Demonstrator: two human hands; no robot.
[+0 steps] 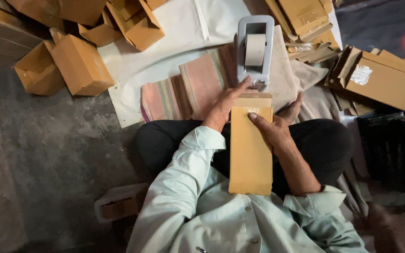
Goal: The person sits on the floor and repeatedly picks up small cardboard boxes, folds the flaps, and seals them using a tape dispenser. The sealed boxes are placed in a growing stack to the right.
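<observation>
The envelope (251, 150) lies along the lap, flap end far, just beside the tape dispenser (255, 49). Left hand (223, 107) reaches the dispenser's cutter, fingers narrow; right hand (273, 131) fingers press tape flat on the flap.

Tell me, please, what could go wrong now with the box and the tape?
1. The long brown box lies across the lap and not on a firm surface, so it may slip while the right hand presses the tape strip on its flap.
2. The left hand is close to the front of the grey tape dispenser; if a cutting blade is there, the fingers could be scratched.
3. The strip looks wrinkled, so the seal may hold poorly.
</observation>
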